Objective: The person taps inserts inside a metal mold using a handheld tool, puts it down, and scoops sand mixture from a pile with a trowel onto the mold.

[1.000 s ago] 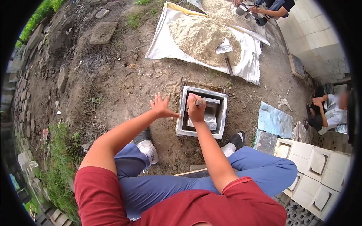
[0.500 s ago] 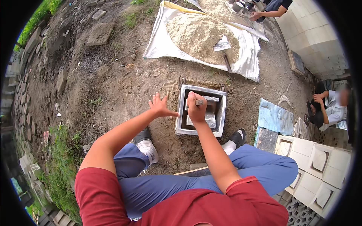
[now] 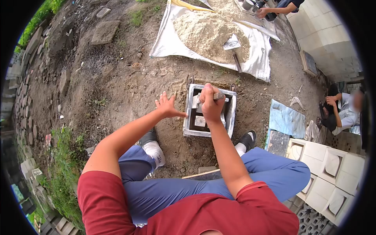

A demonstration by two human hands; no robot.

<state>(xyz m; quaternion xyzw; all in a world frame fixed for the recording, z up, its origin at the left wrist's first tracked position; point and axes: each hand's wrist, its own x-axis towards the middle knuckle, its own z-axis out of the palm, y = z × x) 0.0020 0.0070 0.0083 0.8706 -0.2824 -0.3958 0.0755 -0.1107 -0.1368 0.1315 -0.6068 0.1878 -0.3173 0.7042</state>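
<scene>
A square metal mould point(image 3: 232, 117) stands on the soil between my feet, with looped handles at its far side. Inside it are a pale metal core point(image 3: 200, 121) and raised blocky parts, partly covered by my right hand. My right hand point(image 3: 211, 102) is closed in a fist above the mould around a stubby greyish handle point(image 3: 218, 96); the rest of that tool is hidden. My left hand point(image 3: 167, 107) is spread, fingers apart and holding nothing, its thumb at the mould's left rim.
Beyond the mould, a white sack sheet point(image 3: 164, 45) bears a heap of sandy powder point(image 3: 203, 33) and a trowel point(image 3: 235, 53). Pale moulded blocks point(image 3: 313, 156) and a blue sheet point(image 3: 286, 120) lie at right. One person point(image 3: 342, 109) sits there; another's hand point(image 3: 263, 12) shows at top.
My right hand has shifted slightly right and away from me with the handle, exposing more of the mould's left interior. My left hand stays spread at the rim.
</scene>
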